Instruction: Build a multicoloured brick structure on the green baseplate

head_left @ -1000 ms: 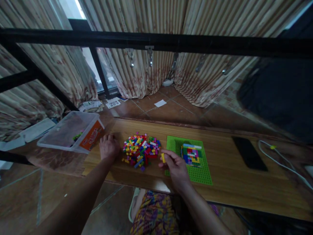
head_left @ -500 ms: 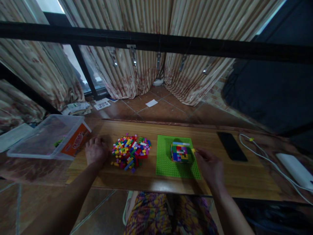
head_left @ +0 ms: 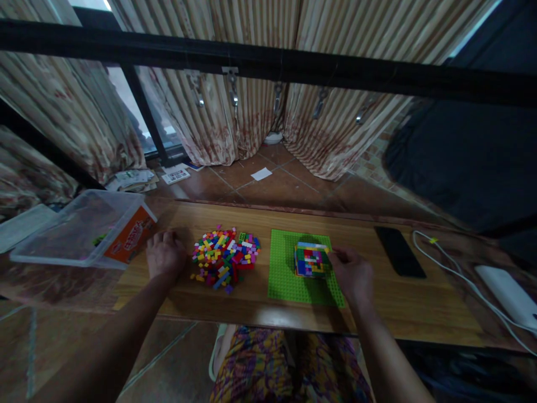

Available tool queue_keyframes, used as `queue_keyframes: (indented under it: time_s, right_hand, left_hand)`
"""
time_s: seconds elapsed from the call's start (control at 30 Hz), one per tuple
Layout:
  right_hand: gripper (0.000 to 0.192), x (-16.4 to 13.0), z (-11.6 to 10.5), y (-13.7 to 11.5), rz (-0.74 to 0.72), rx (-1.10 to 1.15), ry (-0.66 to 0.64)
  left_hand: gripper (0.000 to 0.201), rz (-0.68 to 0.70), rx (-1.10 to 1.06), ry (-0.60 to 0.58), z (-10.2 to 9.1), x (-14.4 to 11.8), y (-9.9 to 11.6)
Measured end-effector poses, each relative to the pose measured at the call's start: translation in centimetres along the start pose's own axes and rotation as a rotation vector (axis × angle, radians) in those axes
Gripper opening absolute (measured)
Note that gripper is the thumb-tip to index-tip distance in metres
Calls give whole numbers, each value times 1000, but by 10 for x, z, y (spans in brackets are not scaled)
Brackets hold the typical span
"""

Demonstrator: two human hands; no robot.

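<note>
My right hand (head_left: 353,275) is at the right edge of a multicoloured brick block (head_left: 310,260) that stands on a green baseplate (head_left: 289,280). Its fingertips are pinched against the block's upper right corner. The small yellow brick it carried is hidden under the fingers. My left hand (head_left: 165,256) rests knuckles-up on the wooden table (head_left: 419,305), fingers curled, holding nothing. It lies just left of a heap of small loose coloured bricks (head_left: 224,257).
A clear plastic tub (head_left: 79,229) with an orange label overhangs the table's left end. A black phone (head_left: 399,252), a white cable (head_left: 453,274) and a white device (head_left: 505,294) lie on the right. A black bar (head_left: 268,61) crosses overhead, with curtains behind.
My right hand carried the yellow brick from beside the loose heap across to the block's right side and now presses at its corner. The left hand stayed put.
</note>
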State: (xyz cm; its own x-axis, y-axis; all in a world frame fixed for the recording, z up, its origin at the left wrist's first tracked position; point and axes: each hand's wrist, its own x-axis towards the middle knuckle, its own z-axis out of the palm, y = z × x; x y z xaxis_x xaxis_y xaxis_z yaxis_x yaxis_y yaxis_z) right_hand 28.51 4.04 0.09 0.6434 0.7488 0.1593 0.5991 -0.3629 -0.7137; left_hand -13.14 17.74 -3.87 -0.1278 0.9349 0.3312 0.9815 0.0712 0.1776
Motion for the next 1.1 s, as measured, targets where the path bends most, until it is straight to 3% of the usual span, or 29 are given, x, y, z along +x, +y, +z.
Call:
queue_keyframes:
  time_s: [0.17,0.3,0.5,0.8,1.1]
  right_hand:
    - [39,-4,-4,-6,-218,-17,-2]
    - [33,1,0,-22,-481,-59,-153]
    - [30,12,11,-32,-672,-237,-295]
    - [29,15,23,-21,-779,-279,-320]
    - [30,14,20,-20,-719,-280,-193]
  left_hand:
    - [38,5,11,-6,1,0,-1]
    - [39,2,26,-22,2,1,-2]
    - [39,-31,45,-27,0,0,1]
    - [38,-30,45,-15,3,0,0]
    - [38,-27,36,-24,2,1,0]
